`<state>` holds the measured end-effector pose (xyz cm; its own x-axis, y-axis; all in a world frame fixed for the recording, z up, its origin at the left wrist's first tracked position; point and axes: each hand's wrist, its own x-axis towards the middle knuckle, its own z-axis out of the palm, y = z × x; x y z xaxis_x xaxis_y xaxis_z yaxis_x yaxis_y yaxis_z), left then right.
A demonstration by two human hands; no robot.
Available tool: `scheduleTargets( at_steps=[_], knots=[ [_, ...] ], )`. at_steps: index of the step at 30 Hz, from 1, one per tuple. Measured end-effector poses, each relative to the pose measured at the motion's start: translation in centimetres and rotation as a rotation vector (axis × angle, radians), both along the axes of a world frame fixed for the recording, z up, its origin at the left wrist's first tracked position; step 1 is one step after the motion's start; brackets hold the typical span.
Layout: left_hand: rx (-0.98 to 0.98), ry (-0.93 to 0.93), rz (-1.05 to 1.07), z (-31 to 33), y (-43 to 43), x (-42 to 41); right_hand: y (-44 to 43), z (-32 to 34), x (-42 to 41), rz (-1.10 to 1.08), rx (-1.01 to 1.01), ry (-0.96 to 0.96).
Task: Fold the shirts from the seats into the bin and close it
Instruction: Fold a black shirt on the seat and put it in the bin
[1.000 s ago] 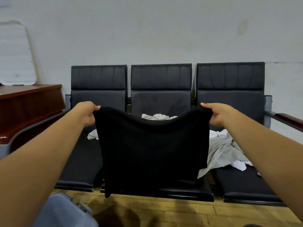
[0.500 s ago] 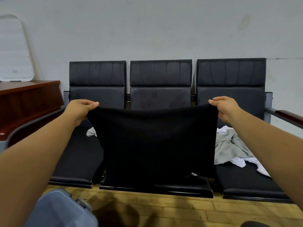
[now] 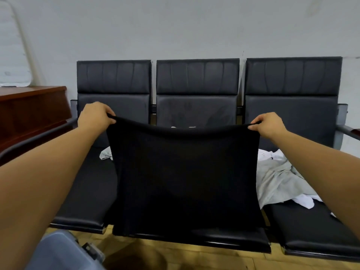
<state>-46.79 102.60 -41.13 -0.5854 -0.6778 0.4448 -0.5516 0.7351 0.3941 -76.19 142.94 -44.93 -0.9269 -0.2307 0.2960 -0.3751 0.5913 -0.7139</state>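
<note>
Hanging black shirt (image 3: 185, 172) between left hand (image 3: 95, 117) and right hand (image 3: 268, 123).

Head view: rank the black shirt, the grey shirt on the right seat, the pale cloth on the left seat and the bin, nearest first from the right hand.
1. black shirt: gripped by the right hand.
2. grey shirt: right seat, just below.
3. pale cloth: left seat.
4. bin: lower left corner.

A brown wooden desk (image 3: 29, 106) stands far left, a white board (image 3: 11, 55) on it against the grey wall (image 3: 175, 26). Near me, the floor (image 3: 214, 258) is wood.
</note>
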Motion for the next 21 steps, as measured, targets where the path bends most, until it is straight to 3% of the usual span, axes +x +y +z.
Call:
scheduleTargets(
  at_steps=[4,7,11,14,17,21],
  knots=[
    [0.099,0.359,0.014,2.4,-1.3,-2.5,-2.5,2.3,-2.1,-0.039,-0.194,0.196],
    [0.196,0.625,-0.035,4.0,-1.2,-2.7,-2.8,4.8,-2.3,-0.03,-0.365,0.232],
    [0.324,0.787,-0.091,2.7,-1.8,-0.8,-1.8,5.1,-0.6,0.064,-0.419,0.237],
    [0.378,0.651,-0.131,-0.9,-2.1,1.8,-0.3,1.7,0.7,0.1,-0.351,0.164],
    [0.528,0.453,-0.263,-6.2,-1.0,5.5,1.6,-3.6,3.0,0.154,-0.288,-0.054],
    [0.379,-0.079,-0.301,-14.1,-0.3,10.1,4.0,-11.4,7.1,0.279,0.179,-0.147]
  ],
)
